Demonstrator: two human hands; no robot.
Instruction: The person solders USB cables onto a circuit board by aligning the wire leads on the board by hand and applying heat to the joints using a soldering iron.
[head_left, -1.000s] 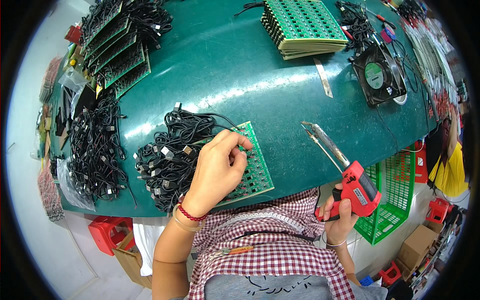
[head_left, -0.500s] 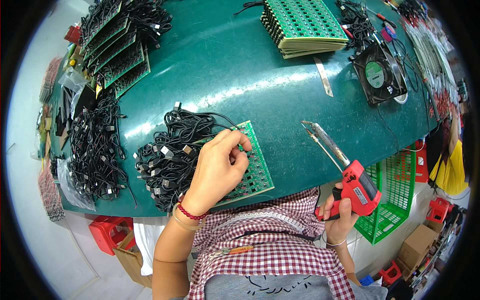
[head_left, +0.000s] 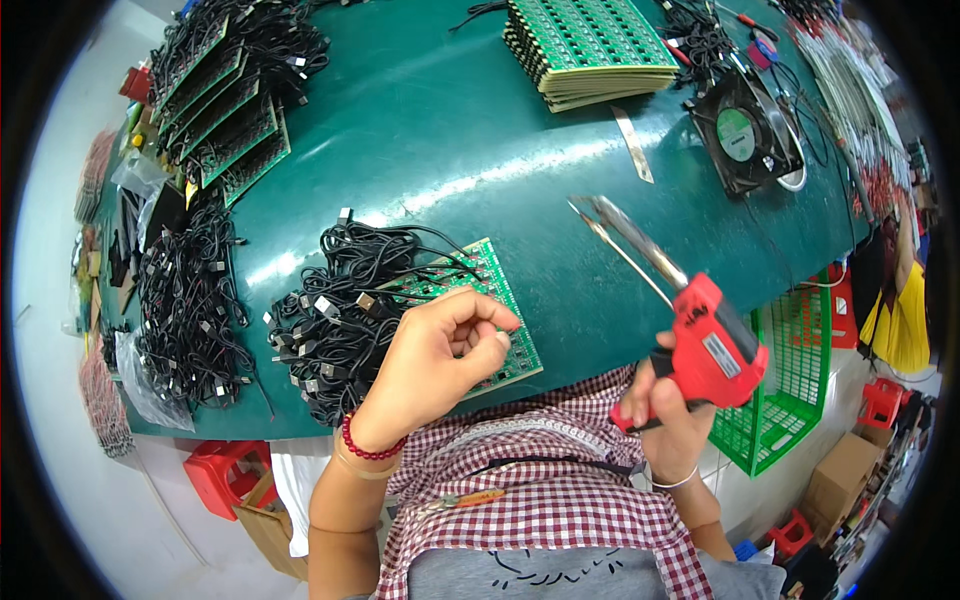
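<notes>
My right hand (head_left: 668,415) is wrapped round the grip of a red soldering gun (head_left: 712,345). The gun's metal tip points up and left above the table, apart from the board. Over the lower right part of a green circuit board (head_left: 488,262), my left hand (head_left: 440,350) is closed, thumb and forefinger brought together. Whatever they pinch, if anything, is too small to make out. A heap of black USB cables (head_left: 340,310) lies on the board's left side, some of their thin ends reaching onto it. My left hand and forearm cover part of the board and cables.
A stack of green circuit boards (head_left: 590,50) stands at the far side, with a metal strip (head_left: 632,145) in front. A black fan (head_left: 745,135) is at the right. More cables (head_left: 190,300) and cable-laden boards (head_left: 235,130) lie left. A green crate (head_left: 775,390) stands beside the table.
My left hand has come nearer to me over the board, fingers still together. My right hand has shifted the soldering gun, its tip now farther away and more to the left.
</notes>
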